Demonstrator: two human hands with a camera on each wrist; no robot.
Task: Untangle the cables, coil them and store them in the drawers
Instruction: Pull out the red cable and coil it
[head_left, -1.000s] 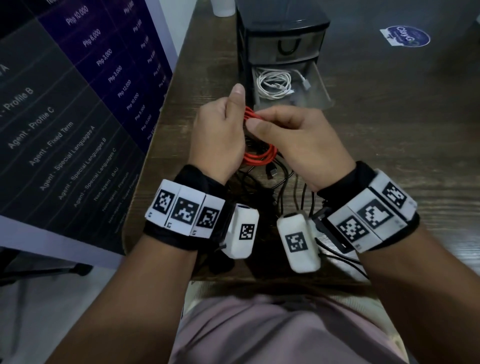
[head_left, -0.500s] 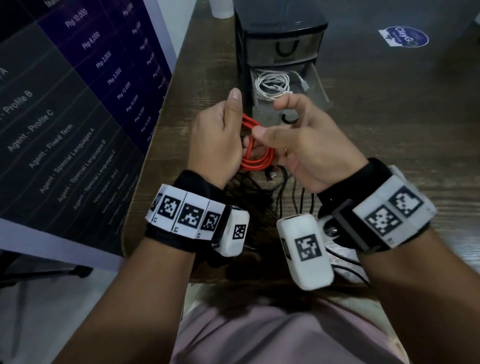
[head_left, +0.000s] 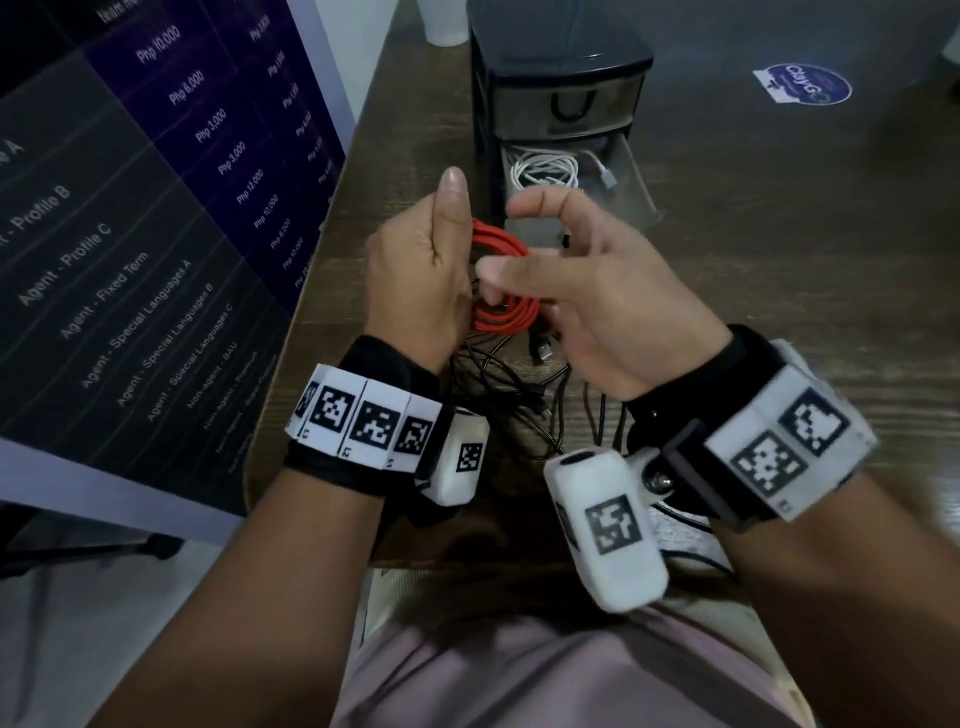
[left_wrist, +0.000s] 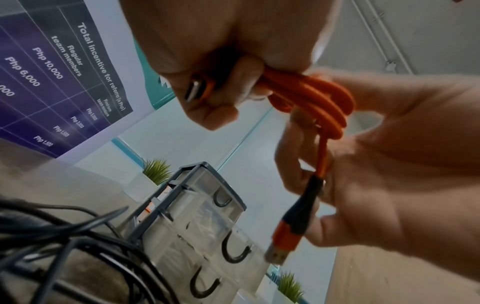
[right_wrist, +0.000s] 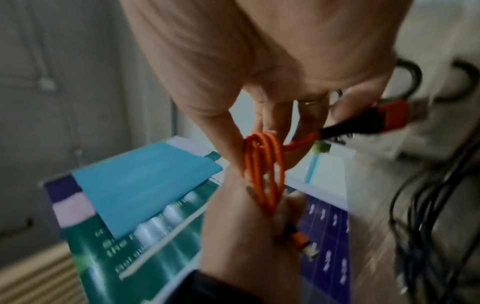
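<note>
Both hands on an orange coil above the desk

Tangled black cables (head_left: 524, 400) lie nearest; above, the left hand (head_left: 415, 270) grips the coiled orange braided cable (head_left: 501, 317), the right hand (head_left: 602, 306) pinches its plug end (left_wrist: 293, 224); beyond, the open drawer (head_left: 631, 176) holds a coiled white cable (head_left: 543, 171).

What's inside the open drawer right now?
In the open drawer lies a coiled white cable, one plug pointing right. The right hand covers the drawer's front, so anything there is hidden.
</note>
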